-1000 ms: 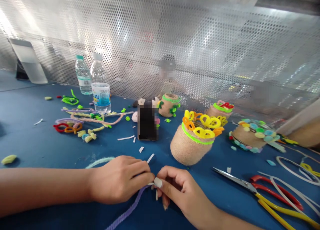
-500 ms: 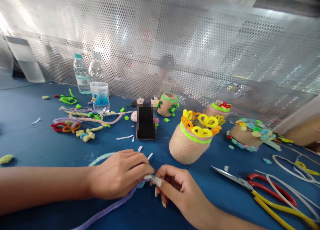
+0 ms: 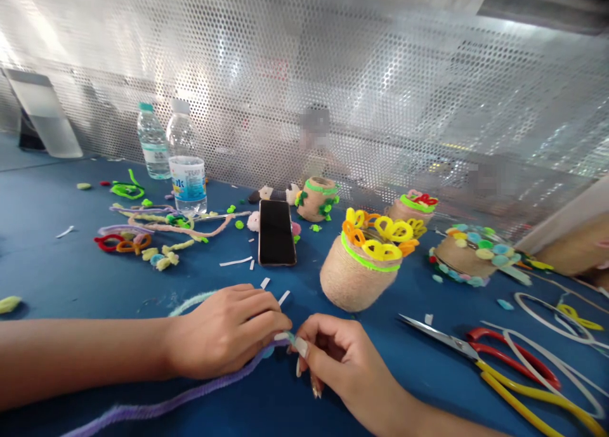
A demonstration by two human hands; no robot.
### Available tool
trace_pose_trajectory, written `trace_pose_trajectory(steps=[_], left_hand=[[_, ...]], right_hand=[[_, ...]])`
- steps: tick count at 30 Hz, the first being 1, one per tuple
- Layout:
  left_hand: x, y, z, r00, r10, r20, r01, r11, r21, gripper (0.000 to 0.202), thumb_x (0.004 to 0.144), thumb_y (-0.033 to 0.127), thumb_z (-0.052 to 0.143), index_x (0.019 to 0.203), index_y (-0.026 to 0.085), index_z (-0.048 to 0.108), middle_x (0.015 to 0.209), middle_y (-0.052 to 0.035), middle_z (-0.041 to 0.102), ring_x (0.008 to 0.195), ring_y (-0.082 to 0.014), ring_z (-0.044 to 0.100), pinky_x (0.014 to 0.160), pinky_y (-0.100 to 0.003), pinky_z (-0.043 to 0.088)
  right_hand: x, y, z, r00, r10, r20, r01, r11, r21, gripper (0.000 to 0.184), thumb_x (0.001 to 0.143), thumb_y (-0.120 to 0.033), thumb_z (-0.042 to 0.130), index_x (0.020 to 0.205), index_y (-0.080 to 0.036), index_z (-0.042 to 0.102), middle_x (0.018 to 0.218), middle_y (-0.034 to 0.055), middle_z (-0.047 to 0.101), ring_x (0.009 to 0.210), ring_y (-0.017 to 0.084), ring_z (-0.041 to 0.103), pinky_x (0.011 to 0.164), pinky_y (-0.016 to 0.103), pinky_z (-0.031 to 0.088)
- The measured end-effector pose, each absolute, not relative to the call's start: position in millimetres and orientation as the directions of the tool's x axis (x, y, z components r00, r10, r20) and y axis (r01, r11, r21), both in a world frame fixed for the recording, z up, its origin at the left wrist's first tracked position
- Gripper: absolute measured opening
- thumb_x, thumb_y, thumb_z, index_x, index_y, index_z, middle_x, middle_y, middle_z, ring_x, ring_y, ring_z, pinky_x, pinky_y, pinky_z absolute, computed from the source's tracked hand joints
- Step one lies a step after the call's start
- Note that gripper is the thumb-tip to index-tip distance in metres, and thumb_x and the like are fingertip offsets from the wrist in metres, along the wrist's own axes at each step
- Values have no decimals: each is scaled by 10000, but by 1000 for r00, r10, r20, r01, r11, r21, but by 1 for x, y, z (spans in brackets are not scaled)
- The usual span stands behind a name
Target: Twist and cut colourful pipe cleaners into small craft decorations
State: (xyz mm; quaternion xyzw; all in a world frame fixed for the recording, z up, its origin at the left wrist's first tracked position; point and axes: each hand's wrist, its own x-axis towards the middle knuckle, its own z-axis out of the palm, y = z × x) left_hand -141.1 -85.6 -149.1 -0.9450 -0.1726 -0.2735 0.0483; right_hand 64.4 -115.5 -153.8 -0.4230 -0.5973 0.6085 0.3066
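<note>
Both hands are closed in a pinch. The left hand (image 3: 231,335) lies palm down, its fingertips on the purple stem (image 3: 190,394); the right hand (image 3: 347,361) meets it just beside, thumb and forefinger on the same end, in front of the middle of the surface (image 3: 95,285).

From the left, the purple stem trails free toward the lower edge; letting that slack lie loose should keep it from tugging on the pinched end. Behind the left wrist a blue stem (image 3: 193,302) shows, and a bit of blue peeks out under the left fingers; whether it is one piece cannot be told.

At the pinch, the left fingers do best as the steady clamp, while the right thumb makes small, even turns close to the grip. Squeezing too hard could flatten the fuzz.

The phone (image 3: 276,234) stands well clear, but the paper strip (image 3: 284,298) lies near the fingertips. Past the jar (image 3: 359,272), the scissors (image 3: 457,345) point leftward, so the right forearm should swing with care.
</note>
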Motion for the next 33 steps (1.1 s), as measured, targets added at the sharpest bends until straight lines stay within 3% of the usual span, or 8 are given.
trace_pose_trajectory(steps=[17, 23, 29, 33], left_hand=[[-140, -88, -146, 796, 248, 552, 320, -947, -36, 195, 926, 122, 355, 974, 131, 544, 777, -44, 621, 708, -131, 565, 635, -235, 447], [-139, -86, -151, 780, 324, 535, 389, -921, -8, 213, 935, 289, 415, 985, 132, 550, 803, -52, 622, 704, -149, 583, 629, -260, 470], [-140, -85, -152, 840, 301, 451, 351, -936, -30, 264, 938, 137, 288, 924, 125, 551, 738, -52, 589, 650, -146, 534, 572, -245, 440], [-139, -87, -150, 853, 278, 442, 340, -938, -66, 248, 928, 137, 307, 860, 128, 545, 713, -46, 570, 613, -148, 497, 534, -255, 409]], right_hand=[[64, -113, -154, -371, 921, -121, 205, -46, -978, 171, 773, -293, 572, 681, -150, 567, 554, -25, 549, 443, 67, 489, 449, 185, 405], [65, -114, -153, -435, 896, -89, 140, -31, -990, 230, 806, -363, 569, 731, -146, 575, 621, -11, 572, 473, 65, 500, 481, 195, 417], [64, -110, -153, -456, 887, -75, 64, -52, -997, 342, 852, -427, 485, 683, -140, 561, 639, 19, 586, 489, 80, 522, 503, 219, 415], [64, -112, -156, -460, 883, -93, 97, -54, -994, 306, 823, -443, 570, 740, -149, 547, 625, -20, 545, 485, 61, 492, 483, 189, 407]])
